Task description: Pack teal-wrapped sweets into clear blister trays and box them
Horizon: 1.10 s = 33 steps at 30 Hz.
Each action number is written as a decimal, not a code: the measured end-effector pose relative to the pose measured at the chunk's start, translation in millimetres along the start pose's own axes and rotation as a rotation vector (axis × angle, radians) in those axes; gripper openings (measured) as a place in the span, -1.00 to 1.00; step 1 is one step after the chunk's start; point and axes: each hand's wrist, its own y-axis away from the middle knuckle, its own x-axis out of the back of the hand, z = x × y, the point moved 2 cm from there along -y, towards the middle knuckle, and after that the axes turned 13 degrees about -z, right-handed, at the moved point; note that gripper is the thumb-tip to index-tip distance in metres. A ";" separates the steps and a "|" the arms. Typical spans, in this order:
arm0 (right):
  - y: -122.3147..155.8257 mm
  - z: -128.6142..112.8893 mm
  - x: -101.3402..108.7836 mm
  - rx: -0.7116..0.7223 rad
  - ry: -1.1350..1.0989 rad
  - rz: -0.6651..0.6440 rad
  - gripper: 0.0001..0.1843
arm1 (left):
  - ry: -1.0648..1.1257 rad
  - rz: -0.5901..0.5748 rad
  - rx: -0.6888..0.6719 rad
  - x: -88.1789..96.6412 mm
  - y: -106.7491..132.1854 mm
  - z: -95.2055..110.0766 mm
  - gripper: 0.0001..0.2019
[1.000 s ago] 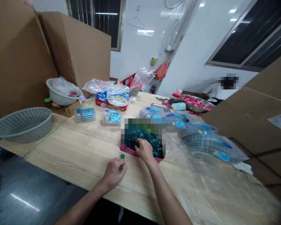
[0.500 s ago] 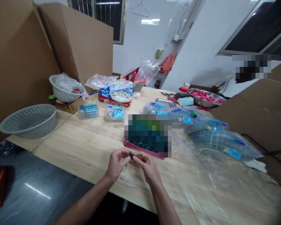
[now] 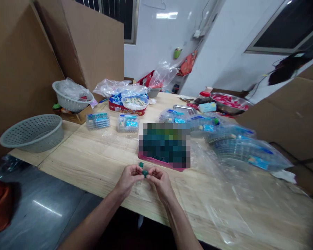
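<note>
- Head view, lower middle of the frame: the left hand (image 3: 129,178) and right hand (image 3: 160,181) are half-closed, fingers curled, and meet at the fingertips.
- Pinched between both hands' fingertips is a small green piece (image 3: 145,173).
- A second green piece (image 3: 141,165) lies on the wooden table (image 3: 94,163) just above the left hand, not touching it.
- Just beyond the hands is a pink tray (image 3: 156,161), its contents hidden by blurring.
- To the right, clear plastic bags (image 3: 240,152) spread across the table.
- Upper left of the hands, clear packs of blue cards (image 3: 97,121) sit well apart; further left stands a grey perforated basket (image 3: 32,133).
</note>
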 end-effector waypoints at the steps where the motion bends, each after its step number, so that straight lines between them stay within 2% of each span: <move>1: 0.7 -0.2 -1.3 -0.002 0.015 -0.010 -0.77 | -0.009 -0.011 0.013 2.0 0.1 -0.1 -0.83; 8: 9.2 8.6 -5.4 -0.128 0.060 -0.112 -0.73 | -0.160 -0.042 0.066 17.6 10.7 -6.0 -0.80; 12: 11.8 12.6 -4.8 -0.148 -0.010 -0.131 -0.72 | -0.254 -0.073 0.073 22.3 16.7 -11.0 -0.81; 20: 9.5 12.3 -5.8 -0.173 -0.047 -0.164 -0.69 | -0.177 -0.058 0.053 21.3 17.2 -9.2 -0.86; 23: 8.0 14.0 -6.8 -0.130 0.117 -0.152 -0.77 | -0.186 -0.057 0.058 22.5 15.9 -9.7 -0.90; 25: 7.6 16.4 -8.7 -0.072 0.305 -0.144 -0.86 | -0.287 -0.055 0.051 24.7 15.3 -10.5 -0.92; 27: 8.1 18.7 -11.8 -0.005 0.540 -0.123 -0.93 | -0.498 -0.041 0.036 26.4 15.3 -11.0 -0.90; 30: 9.8 20.8 -17.4 0.063 0.875 -0.067 -0.92 | -0.903 -0.008 0.009 25.2 16.2 -11.4 -0.81; 33: 10.2 21.5 -20.6 0.066 1.037 -0.045 -0.90 | -1.194 -0.026 -0.008 19.7 16.6 -12.7 -0.77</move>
